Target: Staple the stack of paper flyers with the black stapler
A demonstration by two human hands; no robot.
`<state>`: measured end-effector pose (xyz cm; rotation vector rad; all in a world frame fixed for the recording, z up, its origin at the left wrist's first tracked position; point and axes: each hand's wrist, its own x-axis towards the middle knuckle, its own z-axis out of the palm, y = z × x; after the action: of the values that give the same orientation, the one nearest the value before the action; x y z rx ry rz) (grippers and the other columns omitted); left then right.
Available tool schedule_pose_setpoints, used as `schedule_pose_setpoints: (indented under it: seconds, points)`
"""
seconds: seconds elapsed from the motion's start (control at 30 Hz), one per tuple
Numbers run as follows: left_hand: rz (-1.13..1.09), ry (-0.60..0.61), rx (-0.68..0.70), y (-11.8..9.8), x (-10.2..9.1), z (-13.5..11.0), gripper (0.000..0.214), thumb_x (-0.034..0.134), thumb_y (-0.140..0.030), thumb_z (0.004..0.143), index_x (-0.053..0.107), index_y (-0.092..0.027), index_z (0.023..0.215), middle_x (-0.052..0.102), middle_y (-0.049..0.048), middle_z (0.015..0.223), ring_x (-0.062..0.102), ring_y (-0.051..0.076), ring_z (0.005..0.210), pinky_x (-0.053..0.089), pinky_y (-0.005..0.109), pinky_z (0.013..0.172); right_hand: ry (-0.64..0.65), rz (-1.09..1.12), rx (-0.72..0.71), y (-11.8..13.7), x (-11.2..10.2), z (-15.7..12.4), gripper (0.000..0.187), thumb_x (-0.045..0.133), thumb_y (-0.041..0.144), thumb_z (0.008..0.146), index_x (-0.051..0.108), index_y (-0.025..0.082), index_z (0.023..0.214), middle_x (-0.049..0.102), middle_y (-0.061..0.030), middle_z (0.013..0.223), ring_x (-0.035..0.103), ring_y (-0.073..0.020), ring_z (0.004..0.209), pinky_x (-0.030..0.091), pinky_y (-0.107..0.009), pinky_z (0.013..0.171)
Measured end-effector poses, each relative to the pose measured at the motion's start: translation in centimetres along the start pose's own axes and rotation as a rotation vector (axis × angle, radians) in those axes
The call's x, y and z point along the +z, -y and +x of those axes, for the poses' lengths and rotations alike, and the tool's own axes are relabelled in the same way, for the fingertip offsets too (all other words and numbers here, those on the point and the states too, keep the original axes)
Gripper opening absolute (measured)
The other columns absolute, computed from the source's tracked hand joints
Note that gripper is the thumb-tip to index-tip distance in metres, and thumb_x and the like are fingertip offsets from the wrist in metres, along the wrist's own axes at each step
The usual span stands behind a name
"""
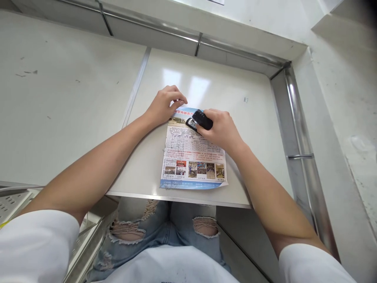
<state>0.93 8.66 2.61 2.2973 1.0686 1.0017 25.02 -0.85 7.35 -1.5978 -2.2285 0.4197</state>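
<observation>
A printed leaflet (193, 157) with text and small photos lies on the white table (224, 86) in front of me. My left hand (165, 104) pinches the leaflet's far left corner, fingers curled onto the paper. My right hand (220, 127) is closed round a small black stapler (199, 119), which rests on the leaflet's top edge, just right of my left fingertips.
A metal rail (297, 129) runs along the table's right side and another along the back. A second white surface (59, 98) lies to the left. A tiny metal bit (245, 100) sits on the table at the far right. My knees in ripped jeans show below the table's front edge.
</observation>
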Motion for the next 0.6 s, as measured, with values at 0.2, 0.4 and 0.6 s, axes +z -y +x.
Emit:
schedule_pose_setpoints:
  seconds: [0.2, 0.4, 0.6]
  points:
    - [0.012, 0.007, 0.004, -0.1, -0.1, 0.0, 0.022, 0.065, -0.014, 0.1, 0.084, -0.023, 0.104, 0.071, 0.0066, 0.104, 0.066, 0.025, 0.101, 0.054, 0.043, 0.097, 0.092, 0.09, 0.108, -3.1, -2.8, 0.1, 0.031, 0.076, 0.044, 0.088, 0.062, 0.021, 0.073, 0.061, -0.001, 0.069, 0.049, -0.0168, 0.069, 0.034, -0.033, 0.065]
    - [-0.002, 0.013, -0.003, -0.1, -0.2, -0.2, 0.022, 0.064, -0.017, 0.101, 0.085, -0.023, 0.102, 0.073, 0.0074, 0.104, 0.067, 0.024, 0.098, 0.056, 0.042, 0.094, 0.197, 0.059, 0.165, -8.4, -6.1, -0.3, 0.037, 0.08, 0.051, 0.081, 0.062, 0.022, 0.07, 0.062, -0.0018, 0.071, 0.053, -0.0177, 0.067, 0.038, -0.033, 0.06]
    - [-0.035, 0.013, -0.027, -0.3, -0.3, -0.2, 0.023, 0.064, -0.018, 0.1, 0.086, -0.023, 0.1, 0.074, 0.0079, 0.104, 0.068, 0.022, 0.092, 0.057, 0.04, 0.09, 0.238, 0.135, 0.262, -11.1, -7.8, -1.1, 0.043, 0.084, 0.061, 0.076, 0.063, 0.024, 0.07, 0.058, 0.0009, 0.064, 0.05, -0.0169, 0.06, 0.036, -0.033, 0.054]
